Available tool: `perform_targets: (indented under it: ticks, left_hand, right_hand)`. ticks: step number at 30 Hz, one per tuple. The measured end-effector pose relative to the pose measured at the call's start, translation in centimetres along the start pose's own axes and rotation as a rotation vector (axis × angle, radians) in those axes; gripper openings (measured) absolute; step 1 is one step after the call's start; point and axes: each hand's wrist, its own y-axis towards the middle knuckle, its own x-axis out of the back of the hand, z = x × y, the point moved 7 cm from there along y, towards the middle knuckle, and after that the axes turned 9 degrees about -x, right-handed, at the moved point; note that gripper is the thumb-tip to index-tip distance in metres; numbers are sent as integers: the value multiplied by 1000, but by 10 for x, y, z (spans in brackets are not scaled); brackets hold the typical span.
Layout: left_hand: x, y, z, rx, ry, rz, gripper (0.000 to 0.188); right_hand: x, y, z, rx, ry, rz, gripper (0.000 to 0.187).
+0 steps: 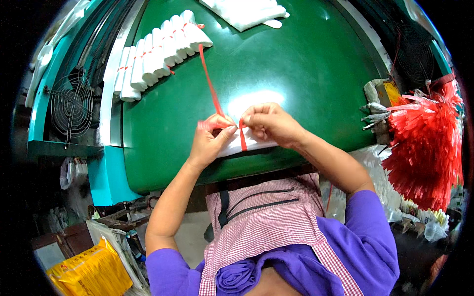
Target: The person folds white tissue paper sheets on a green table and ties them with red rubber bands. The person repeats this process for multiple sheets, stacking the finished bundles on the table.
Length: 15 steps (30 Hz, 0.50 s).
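Observation:
A folded white bundle [256, 143], like the white gloves nearby, lies at the near edge of the green belt with a red plastic strip [243, 140] around it. My left hand [213, 135] is closed, thumb against fingers, pinching the strip at the bundle's left; one long tail of it runs up and away over the belt. My right hand [269, 123] is closed too, thumb and forefinger pinching the strip on top of the bundle. Whether a knot sits between my fingertips is hidden.
Several rolled white bundles tied with red strips [153, 54] stand in a row at the far left. Flat white gloves [244, 12] lie at the far edge. A thick bunch of red strips [422, 143] hangs at right. Left is a round fan guard [72, 108]; below it, a yellow package [91, 271].

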Motion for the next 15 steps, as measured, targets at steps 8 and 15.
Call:
perform_targets:
  ticks: [8, 15]
  left_hand:
    - [-6, -16, -20, -154, 155, 43, 11]
    - [-27, -17, -56, -757, 597, 227, 14]
  right_hand:
    - [1, 5, -1, -39, -13, 135, 19]
    - [-10, 7, -2, 127, -488, 33, 21]
